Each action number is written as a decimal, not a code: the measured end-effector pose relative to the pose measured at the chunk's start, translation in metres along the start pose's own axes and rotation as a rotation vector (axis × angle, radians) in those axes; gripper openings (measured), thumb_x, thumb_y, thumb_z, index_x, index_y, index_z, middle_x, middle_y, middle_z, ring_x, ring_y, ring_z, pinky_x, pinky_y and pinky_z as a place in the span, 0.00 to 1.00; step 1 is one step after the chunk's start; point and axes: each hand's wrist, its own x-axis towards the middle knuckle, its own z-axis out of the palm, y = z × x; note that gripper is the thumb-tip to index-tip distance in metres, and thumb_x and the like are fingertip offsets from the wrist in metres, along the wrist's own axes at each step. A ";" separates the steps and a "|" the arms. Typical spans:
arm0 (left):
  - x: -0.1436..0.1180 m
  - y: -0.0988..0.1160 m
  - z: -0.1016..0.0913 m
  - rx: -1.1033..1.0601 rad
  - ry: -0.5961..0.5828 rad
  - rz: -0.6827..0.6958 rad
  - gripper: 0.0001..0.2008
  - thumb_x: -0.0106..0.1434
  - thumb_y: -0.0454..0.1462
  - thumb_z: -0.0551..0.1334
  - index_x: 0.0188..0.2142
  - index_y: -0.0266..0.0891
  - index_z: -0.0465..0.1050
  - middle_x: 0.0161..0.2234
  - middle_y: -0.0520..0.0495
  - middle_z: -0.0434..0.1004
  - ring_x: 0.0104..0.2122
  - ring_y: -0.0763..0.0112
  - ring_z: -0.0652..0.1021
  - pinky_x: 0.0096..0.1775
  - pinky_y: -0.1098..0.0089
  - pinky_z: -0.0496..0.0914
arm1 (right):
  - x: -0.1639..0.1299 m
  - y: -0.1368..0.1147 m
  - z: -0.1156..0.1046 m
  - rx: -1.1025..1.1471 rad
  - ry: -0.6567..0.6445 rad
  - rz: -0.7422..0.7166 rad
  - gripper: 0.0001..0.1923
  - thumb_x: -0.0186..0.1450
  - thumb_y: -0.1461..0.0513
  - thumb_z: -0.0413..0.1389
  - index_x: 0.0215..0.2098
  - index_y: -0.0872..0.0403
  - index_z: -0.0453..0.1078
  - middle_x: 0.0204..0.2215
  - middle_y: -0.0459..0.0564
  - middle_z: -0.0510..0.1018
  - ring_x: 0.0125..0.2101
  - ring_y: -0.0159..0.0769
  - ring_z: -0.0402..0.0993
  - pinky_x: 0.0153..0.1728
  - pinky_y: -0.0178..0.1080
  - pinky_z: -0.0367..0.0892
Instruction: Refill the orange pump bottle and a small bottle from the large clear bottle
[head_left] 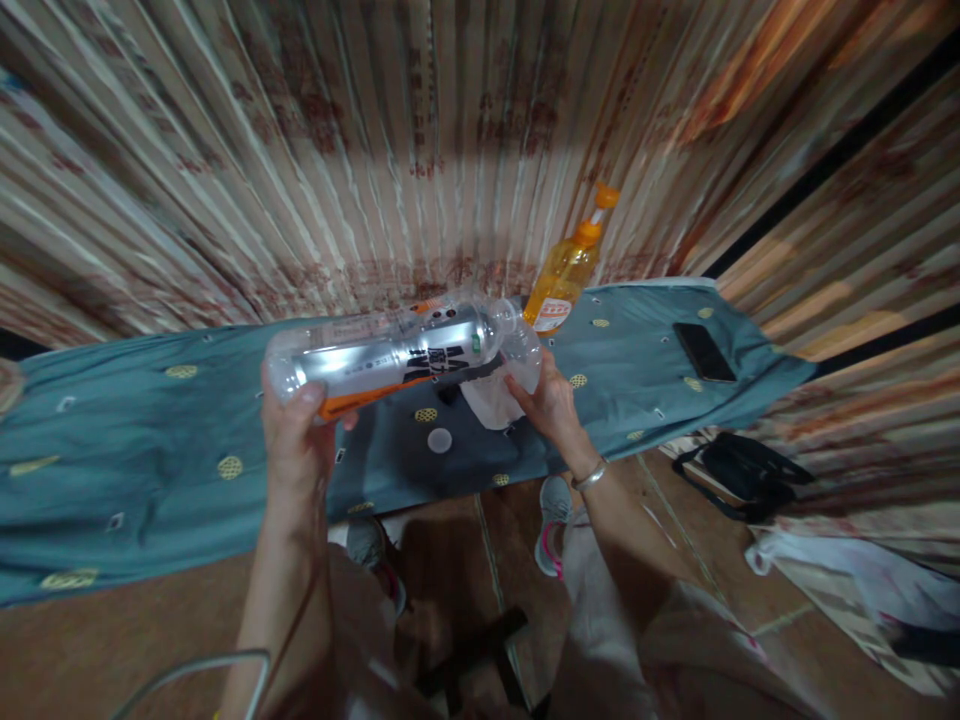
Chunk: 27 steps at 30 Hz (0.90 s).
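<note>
My left hand (300,430) is wrapped round the base of a large clear plastic bottle (360,365) with a silver, black and orange label. The bottle lies nearly level above the table, its mouth to the right and slightly higher. My right hand (553,405) grips a clear plastic cup (523,350) right at the bottle's mouth; whether the two touch I cannot tell. Under the cup is a whitish, translucent piece (491,400), its kind unclear. A round white cap (439,440) lies on the cloth below the bottle.
A pump bottle (566,275) of yellow liquid stands behind my right hand. A dark phone (703,352) rests at the right of the teal cloth-covered table (172,450). Pleated curtains (375,150) hang behind it. A black bag (750,470) sits low on the right.
</note>
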 end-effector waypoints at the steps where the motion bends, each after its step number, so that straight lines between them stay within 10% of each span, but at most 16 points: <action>1: 0.000 0.000 0.000 0.001 0.004 0.001 0.36 0.43 0.48 0.77 0.54 0.45 0.79 0.37 0.47 0.78 0.25 0.72 0.73 0.17 0.79 0.63 | 0.000 0.000 0.000 0.000 0.002 -0.003 0.38 0.71 0.47 0.58 0.70 0.61 0.59 0.49 0.70 0.84 0.45 0.58 0.84 0.45 0.55 0.79; 27: 0.000 -0.003 -0.005 0.050 -0.042 0.033 0.36 0.48 0.50 0.76 0.56 0.45 0.77 0.40 0.44 0.79 0.27 0.71 0.73 0.18 0.78 0.61 | 0.001 -0.003 -0.002 -0.024 0.005 -0.008 0.37 0.73 0.45 0.56 0.69 0.60 0.59 0.48 0.69 0.85 0.43 0.57 0.85 0.44 0.54 0.80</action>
